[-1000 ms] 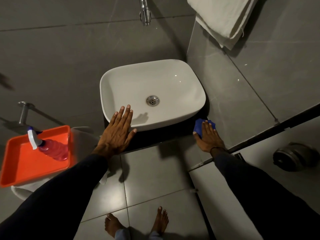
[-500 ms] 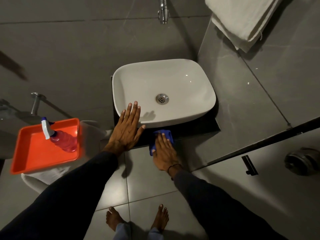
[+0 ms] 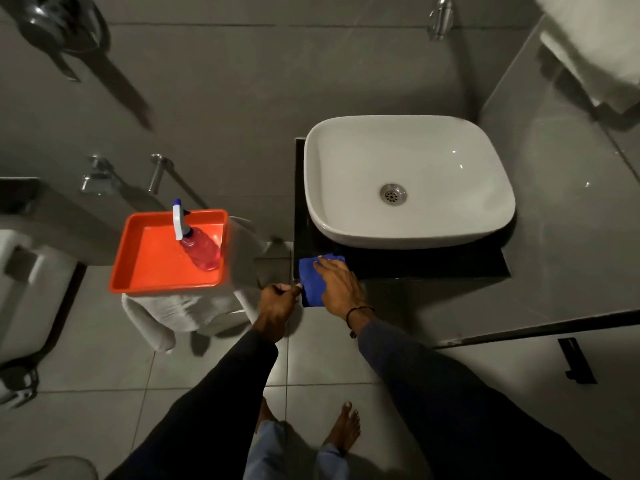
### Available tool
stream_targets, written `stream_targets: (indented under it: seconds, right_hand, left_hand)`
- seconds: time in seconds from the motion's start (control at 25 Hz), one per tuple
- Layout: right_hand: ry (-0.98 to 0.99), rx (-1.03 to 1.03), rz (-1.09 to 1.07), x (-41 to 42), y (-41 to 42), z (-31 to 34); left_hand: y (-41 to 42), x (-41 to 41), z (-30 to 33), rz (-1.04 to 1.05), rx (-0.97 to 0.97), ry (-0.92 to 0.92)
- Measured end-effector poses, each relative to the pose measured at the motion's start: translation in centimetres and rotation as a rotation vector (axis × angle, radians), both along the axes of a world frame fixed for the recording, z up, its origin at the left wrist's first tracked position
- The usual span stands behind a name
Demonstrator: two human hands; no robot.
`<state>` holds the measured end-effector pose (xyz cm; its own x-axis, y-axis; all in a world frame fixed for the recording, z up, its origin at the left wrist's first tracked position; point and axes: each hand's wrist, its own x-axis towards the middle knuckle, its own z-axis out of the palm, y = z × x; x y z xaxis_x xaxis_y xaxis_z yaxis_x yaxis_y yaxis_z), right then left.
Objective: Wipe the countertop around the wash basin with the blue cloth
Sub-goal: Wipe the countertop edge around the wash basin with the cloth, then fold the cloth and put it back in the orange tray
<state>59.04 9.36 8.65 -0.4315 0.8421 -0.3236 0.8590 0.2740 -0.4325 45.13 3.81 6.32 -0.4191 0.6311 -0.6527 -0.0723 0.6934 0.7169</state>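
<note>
A white wash basin [image 3: 408,178] sits on a black countertop [image 3: 433,263]. The blue cloth [image 3: 311,280] lies at the countertop's front left corner, partly hanging over the edge. My right hand [image 3: 341,285] presses flat on the cloth, fingers pointing toward the basin. My left hand [image 3: 277,304] is just left of the cloth, below the corner, with fingers curled; its thumb and fingertips touch the cloth's left edge.
An orange tray [image 3: 138,271] holding a pink spray bottle [image 3: 199,247] rests on a white stool [image 3: 180,317] left of the counter. A tap [image 3: 440,19] juts from the wall above the basin. White towels [image 3: 595,50] hang at upper right. My bare feet [image 3: 341,431] stand on grey floor tiles.
My right hand slid the cloth leftward along the counter's front edge to the left corner. My left hand left the basin rim, dropped beside the cloth and curled its fingers.
</note>
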Motion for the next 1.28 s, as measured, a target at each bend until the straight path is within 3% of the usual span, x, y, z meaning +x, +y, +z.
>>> stream_targets:
  seconds: [0.16,0.24,0.32,0.36,0.44,0.52,0.68,0.92,1.28]
  right_hand:
    - [0.129,-0.106,-0.134,0.3,0.7,-0.8]
    - [0.306,-0.061,-0.385,0.6,-0.2,-1.3]
    - [0.436,0.014,-0.771,1.3,-1.5,-1.2]
    - [0.48,-0.055,-0.945,1.7,-1.9,-1.2]
    - [0.573,-0.413,-1.153,1.9,-2.2,-1.0]
    - [0.649,-0.72,-1.139,1.5,-2.7,-0.4]
    - [0.67,-0.846,-0.977,-1.4,-3.9,1.2]
    - [0.553,-0.833,-0.788,-13.4,-4.8,2.7]
    - [0.48,-0.764,-0.827,-36.6,-4.2,-1.8]
  left_hand:
    - [-0.3,0.9,-0.1,-0.016,0.014,-0.236]
    - [-0.3,1.1,0.1,-0.032,0.012,-0.308]
    - [-0.5,1.1,0.6,-0.044,-0.008,-0.385]
    - [-0.6,0.9,0.8,-0.053,-0.029,-0.416]
    - [-1.3,0.0,1.5,-0.063,-0.082,-0.464]
    - [-2.4,-1.3,1.9,-0.057,-0.105,-0.488]
    - [-5.0,-5.0,2.8,0.027,-0.107,-0.49]
    - [-7.8,-15.7,3.5,0.148,-0.154,-0.326]
    - [-4.9,-37.9,-0.6,0.141,-0.227,-0.224]
